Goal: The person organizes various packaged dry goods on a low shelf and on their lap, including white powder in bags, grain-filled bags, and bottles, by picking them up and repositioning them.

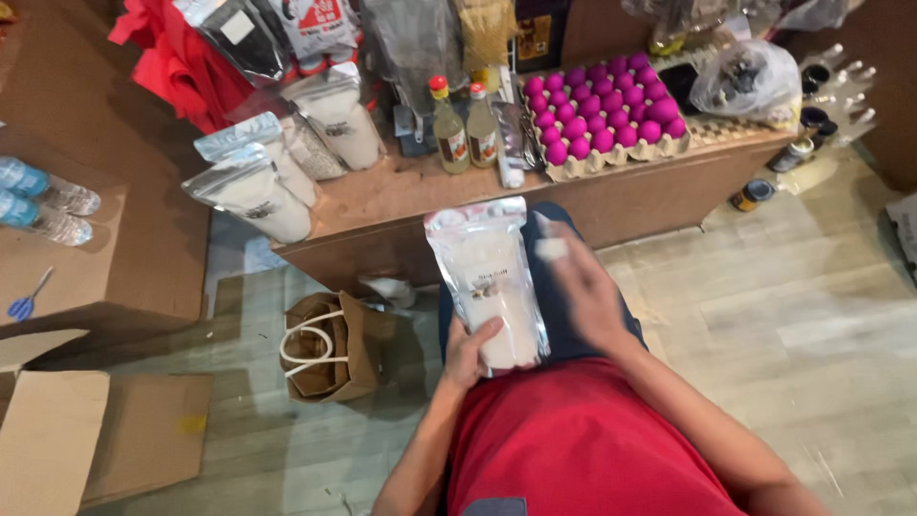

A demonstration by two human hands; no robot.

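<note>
My left hand (470, 352) grips the bottom of a clear zip pouch of white powder (485, 275), held upright over my lap. Just right of the pouch hovers my right hand (585, 291), blurred, fingers apart, with a small white bit at the fingertips (552, 248). I cannot tell whether it touches the pouch. I wear a red shirt and dark trousers.
A low wooden table (401, 196) ahead bears more white powder pouches (256, 196), two small bottles (465, 134) and a tray of pink eggs (607, 110). A brown paper bag (330, 346) stands on the floor at left, with cardboard boxes (57, 430), water bottles (43, 201) and scissors (27, 301).
</note>
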